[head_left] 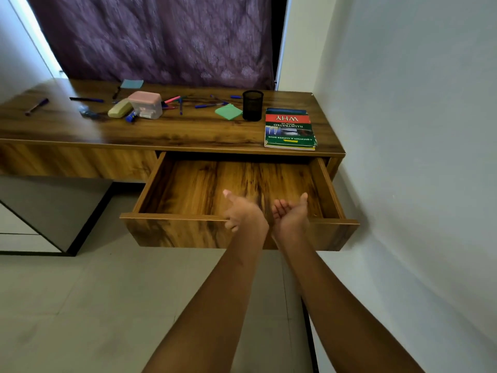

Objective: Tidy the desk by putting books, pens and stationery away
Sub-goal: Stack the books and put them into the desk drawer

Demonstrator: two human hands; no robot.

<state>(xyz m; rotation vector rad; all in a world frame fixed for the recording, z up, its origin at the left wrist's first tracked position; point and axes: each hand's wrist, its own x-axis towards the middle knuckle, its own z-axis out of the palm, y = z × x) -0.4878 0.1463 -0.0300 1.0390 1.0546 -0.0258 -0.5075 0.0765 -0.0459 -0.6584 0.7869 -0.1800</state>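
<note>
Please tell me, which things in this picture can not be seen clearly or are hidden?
Head view, the only one:
- Drawer: the hands cover part of its floor and front edge.
- Left hand: blurred; its fingers curl over the drawer front, but the grip is unclear.
- Right hand: palm up, holding nothing.
- Mesh pen cup: its inside is too dark.
- Pens: too small to count.
- Desk: left end blurred.

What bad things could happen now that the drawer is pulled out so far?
The drawer sticks far out from the desk, so bumping its front edge seems possible. The left hand grips that edge; pushing it shut could pinch fingers. The pens lie loose and might roll off when picked up.
</note>
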